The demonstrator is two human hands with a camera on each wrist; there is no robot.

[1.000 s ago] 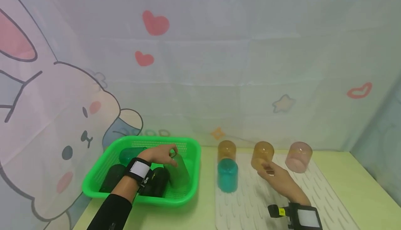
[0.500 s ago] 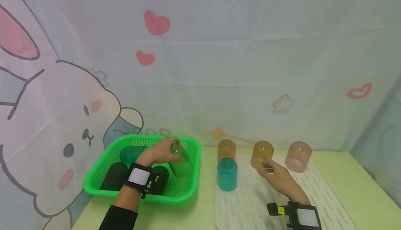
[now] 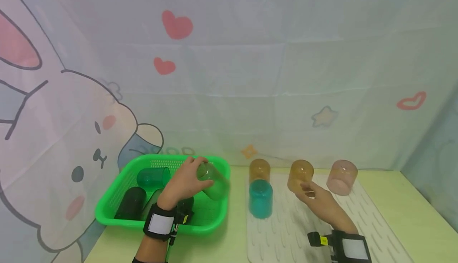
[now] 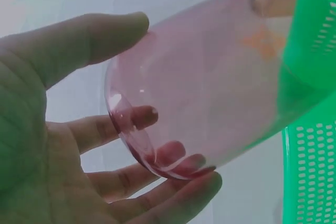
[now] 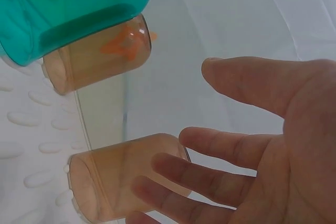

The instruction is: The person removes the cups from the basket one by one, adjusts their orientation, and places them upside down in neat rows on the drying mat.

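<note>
My left hand point(image 3: 195, 173) grips a translucent cup point(image 3: 214, 181) and holds it tilted above the right end of the green basket point(image 3: 118, 215). In the left wrist view this cup point(image 4: 210, 77) looks pinkish, with my thumb on top and my fingers point(image 4: 178, 192) curled under its rim. My right hand point(image 3: 307, 193) lies with straight fingers beside an upside-down amber cup point(image 3: 300, 173) on the white ridged mat point(image 3: 286, 235). The right wrist view shows those fingers point(image 5: 220, 145) spread just behind the amber cup point(image 5: 115, 182), holding nothing.
On the mat also stand a second amber cup point(image 3: 259, 168), a teal cup point(image 3: 260, 198) in front of it and a pink cup point(image 3: 341, 177) at the right. In the basket lie a teal-green cup point(image 3: 152, 176) and dark cups point(image 3: 131, 202). A printed cloth hangs behind.
My left hand has lifted the translucent cup out of the basket, tilting it and carrying it up and to the right. The right hand has hardly moved.
</note>
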